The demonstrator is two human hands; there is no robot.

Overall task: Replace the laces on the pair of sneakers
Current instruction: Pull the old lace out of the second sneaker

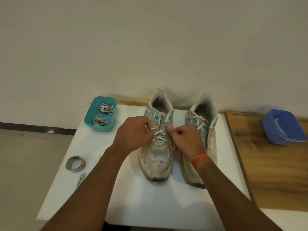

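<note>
Head view shows both hands, left hand [133,132] and right hand [186,139], pinching lace [159,135] ends on the left sneaker [158,157]; pull each end evenly, keeping it flat.

Between your fingers [171,129] runs a flat woven white lace [159,135], matt and clean against the left sneaker [157,157], whose toe is perforated mesh cloth, grubby and dull, over a rubbery yellowed sole. Beyond your right fingertips the right sneaker [210,135] shows the same soiled fabric. Left of your left fingers [146,125], the teal tub [90,120] looks like smooth plastic and holds frayed, greyed cloth laces [104,112]. The blue tub [290,124] is plastic too, resting on wood-grain board [266,172]. The white tabletop [150,205] is smooth, matt.
</note>
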